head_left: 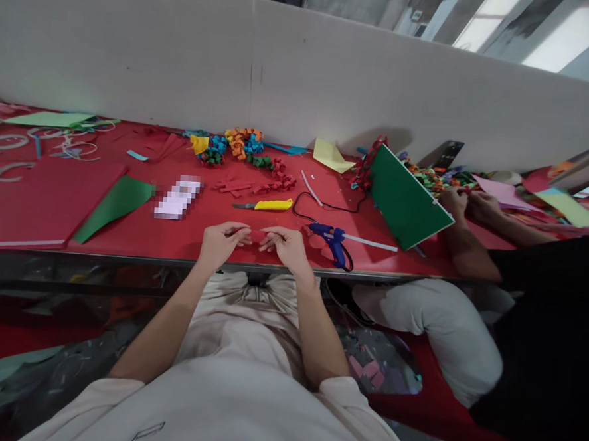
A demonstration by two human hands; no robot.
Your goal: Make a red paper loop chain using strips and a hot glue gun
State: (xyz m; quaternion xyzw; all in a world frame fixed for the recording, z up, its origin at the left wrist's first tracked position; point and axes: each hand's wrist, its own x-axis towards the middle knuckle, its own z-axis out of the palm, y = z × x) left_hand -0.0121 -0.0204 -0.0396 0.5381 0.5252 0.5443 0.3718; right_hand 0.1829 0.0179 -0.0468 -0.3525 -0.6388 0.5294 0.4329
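Lying at nine o'clock from the person's two hands, a thick red board (41, 195) covers the left of the red table (144, 238), with a bent green sheet (115, 208) along its right edge. Pale rings (6, 141) are scattered beyond the board, towards ten o'clock. At ten o'clock, nearer, is a pixelated white item (179, 198). The left hand (222, 244) is near the table's front edge, thumb and forefinger almost meeting, the other fingers loosely bent. Far off at eleven to twelve o'clock sit colourful paper curls (238, 142), with red strips (234, 185) nearer at twelve. A yellow knife (274, 205) lies just beyond the hands at twelve, blade to the left. A reddish patch (257, 235) shows between the two hands; against the red table I cannot tell whether they hold it. The right hand (287, 248) mirrors the left, fingertips brought close together. Near it at three o'clock lies a blue glue gun (334, 241), nozzle towards the hand, a white stick (373, 242) poking from its back. At two o'clock a green board (405, 197) leans at a tilt, and past it are a co-worker's hands (454, 200).
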